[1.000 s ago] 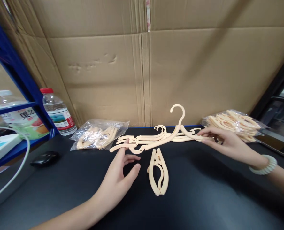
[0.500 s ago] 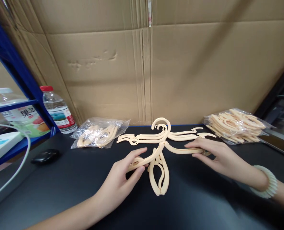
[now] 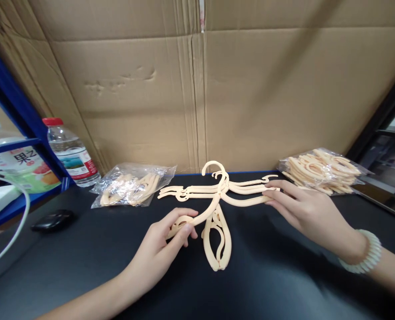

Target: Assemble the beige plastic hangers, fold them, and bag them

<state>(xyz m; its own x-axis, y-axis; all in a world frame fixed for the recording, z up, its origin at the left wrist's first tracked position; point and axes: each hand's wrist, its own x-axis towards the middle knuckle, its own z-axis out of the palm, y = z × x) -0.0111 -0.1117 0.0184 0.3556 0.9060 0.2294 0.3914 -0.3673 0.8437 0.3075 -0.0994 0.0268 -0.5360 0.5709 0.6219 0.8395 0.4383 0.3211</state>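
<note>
A cream folding clothes hanger (image 3: 206, 214) is spread between my hands, its hook pointing up and away. My left hand (image 3: 170, 240) pinches the end of its left arm between thumb and fingers. At the other end, my right hand (image 3: 304, 209) grips the tip of the right arm. Below the hanger's middle, a folded hanger (image 3: 228, 244) lies on the black table (image 3: 257, 284). Behind it, several opened hangers (image 3: 200, 190) lie stacked, partly covered by the held one.
Clear bags of folded hangers lie at left (image 3: 130, 189) and right (image 3: 320, 171). A black mouse (image 3: 53, 220), a white cable (image 3: 26, 209) and a red-capped water bottle (image 3: 72, 153) are on the left, beside a blue shelf (image 3: 12, 148). Cardboard (image 3: 144, 102) stands behind.
The held hanger's right arm has risen with my right hand, and its left arm sits slightly lower. The view has shifted a little to the right.
</note>
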